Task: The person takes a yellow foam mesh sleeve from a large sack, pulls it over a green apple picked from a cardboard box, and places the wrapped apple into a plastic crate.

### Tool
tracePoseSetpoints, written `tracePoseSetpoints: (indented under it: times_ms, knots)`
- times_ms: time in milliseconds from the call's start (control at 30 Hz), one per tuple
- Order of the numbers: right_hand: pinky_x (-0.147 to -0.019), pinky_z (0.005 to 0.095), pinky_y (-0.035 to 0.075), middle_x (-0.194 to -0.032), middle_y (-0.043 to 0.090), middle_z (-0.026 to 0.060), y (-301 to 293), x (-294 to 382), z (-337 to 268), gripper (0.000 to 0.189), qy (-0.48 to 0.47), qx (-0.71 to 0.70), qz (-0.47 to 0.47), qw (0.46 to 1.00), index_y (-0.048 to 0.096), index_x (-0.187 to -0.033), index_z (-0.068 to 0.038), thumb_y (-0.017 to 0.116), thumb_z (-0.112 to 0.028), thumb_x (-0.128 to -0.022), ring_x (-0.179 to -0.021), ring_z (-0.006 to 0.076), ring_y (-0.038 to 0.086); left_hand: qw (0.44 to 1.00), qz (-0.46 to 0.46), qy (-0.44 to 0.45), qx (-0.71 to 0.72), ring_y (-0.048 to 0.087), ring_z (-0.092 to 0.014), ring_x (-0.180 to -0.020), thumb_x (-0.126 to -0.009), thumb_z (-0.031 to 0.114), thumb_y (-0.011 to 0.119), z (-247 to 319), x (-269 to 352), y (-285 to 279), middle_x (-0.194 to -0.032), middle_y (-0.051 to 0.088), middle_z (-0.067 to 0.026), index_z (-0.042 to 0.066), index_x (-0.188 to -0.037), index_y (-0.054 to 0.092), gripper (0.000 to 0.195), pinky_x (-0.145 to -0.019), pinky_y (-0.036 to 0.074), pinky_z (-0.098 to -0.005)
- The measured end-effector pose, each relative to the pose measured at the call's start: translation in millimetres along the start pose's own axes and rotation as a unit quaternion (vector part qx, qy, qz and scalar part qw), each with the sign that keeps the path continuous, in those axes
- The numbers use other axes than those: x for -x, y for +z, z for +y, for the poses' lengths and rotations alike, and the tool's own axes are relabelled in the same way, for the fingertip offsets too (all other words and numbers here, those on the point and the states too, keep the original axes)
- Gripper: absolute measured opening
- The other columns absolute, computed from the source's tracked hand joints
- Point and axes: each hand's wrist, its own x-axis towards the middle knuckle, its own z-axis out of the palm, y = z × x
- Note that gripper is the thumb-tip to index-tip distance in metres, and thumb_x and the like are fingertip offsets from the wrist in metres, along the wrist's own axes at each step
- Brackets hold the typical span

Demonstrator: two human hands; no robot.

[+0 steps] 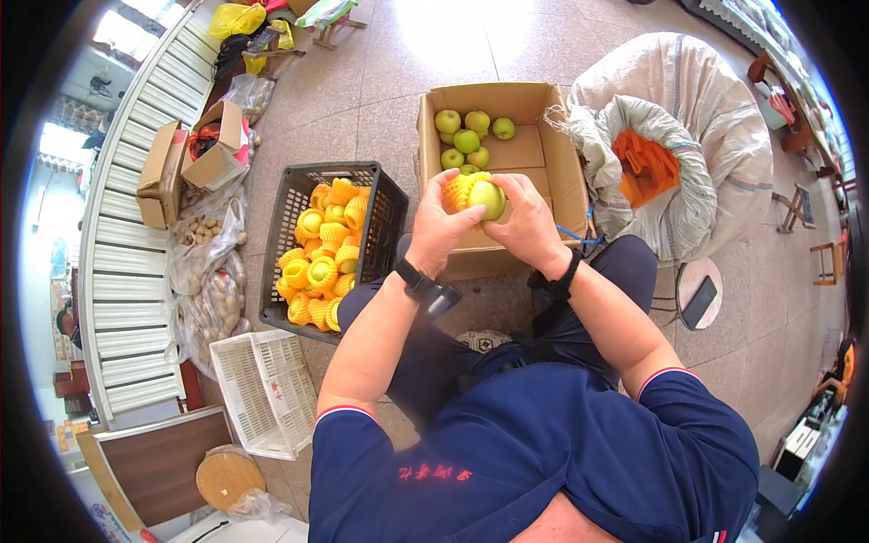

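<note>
Both hands meet over the near edge of a cardboard box (529, 159). My left hand (441, 220) grips a yellow foam fruit net (459, 192), which partly covers a green apple (486, 200). My right hand (526, 217) holds the apple's bare side. Several loose green apples (466, 140) lie inside the box, at its left. To the left of the box, a black plastic crate (388, 224) holds many apples in yellow foam nets (321, 271). At the right, a white woven sack (686, 203) gapes, with orange foam nets (645, 166) inside.
A larger stuffed woven sack (719, 115) stands behind the open one. A white plastic basket (265, 394) is at the lower left, near bags of potatoes (217, 305) and small cartons (216, 146). A phone (699, 302) lies on a small round stool (710, 277) at the right.
</note>
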Motion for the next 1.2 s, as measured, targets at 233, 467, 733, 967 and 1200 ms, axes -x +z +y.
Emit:
tracePoseSetpoints:
  times_ms: [233,467,733,967,1200]
  knots:
    - [-0.095,0.0447,0.051,-0.116,0.060,0.0193,1.3,0.3,-3.9,0.059,-0.020,0.012,-0.018,1.000,0.059,-0.125,-0.003,0.081,-0.018,-0.072,-0.108,0.0392,0.060,1.000,-0.013,-0.023,0.001,0.056,-0.021,-0.122,-0.080,0.006,0.083,-1.8,-3.2,-2.3,-0.133,0.055,-0.0125,-0.002,-0.147,0.035,0.083,-0.105,0.047,-0.0342]
    - [-0.086,0.0335,0.053,-0.123,0.063,0.0114,-5.6,-6.2,36.4,0.050,0.157,-0.393,-0.070,0.903,0.055,-0.134,0.000,0.069,-0.022,-0.092,-0.106,0.0166,0.062,0.997,-0.032,-0.040,0.051,0.059,-0.021,-0.120,-0.080,0.003,0.081,6.2,-5.0,-3.5,-0.132,0.058,-0.0128,-0.001,-0.148,0.036,0.081,-0.105,0.047,-0.0346]
    - [-0.072,0.0331,0.054,-0.095,0.072,0.0103,-5.3,-11.8,43.1,0.021,0.200,-0.247,-0.132,0.939,0.069,-0.107,0.001,0.061,-0.016,-0.098,-0.085,0.0173,0.067,0.997,-0.064,-0.043,0.029,0.061,-0.020,-0.117,-0.080,0.000,0.079,1.0,-2.5,-2.4,-0.128,0.061,-0.0119,0.001,-0.145,0.041,0.075,-0.103,0.049,-0.0335]
    - [-0.084,0.0439,0.051,-0.095,0.067,0.0191,-16.0,-15.0,19.6,0.014,0.024,-0.022,-0.045,0.998,0.069,-0.098,0.000,0.062,-0.010,-0.092,-0.095,0.0377,0.064,0.998,-0.048,-0.043,-0.019,0.063,-0.018,-0.110,-0.079,0.000,0.080,-2.0,-3.8,-2.1,-0.124,0.063,-0.0097,0.001,-0.137,0.051,0.064,-0.098,0.052,-0.0312]
    - [-0.078,0.0383,0.053,-0.090,0.067,0.0155,-10.8,-9.1,14.8,0.018,0.092,-0.122,-0.011,0.988,0.068,-0.097,0.001,0.065,-0.016,-0.094,-0.087,0.0289,0.067,0.999,-0.022,-0.042,0.010,0.065,-0.018,-0.108,-0.082,0.003,0.078,-2.4,-4.5,-3.0,-0.122,0.064,-0.0085,0.003,-0.135,0.052,0.059,-0.093,0.055,-0.0315]
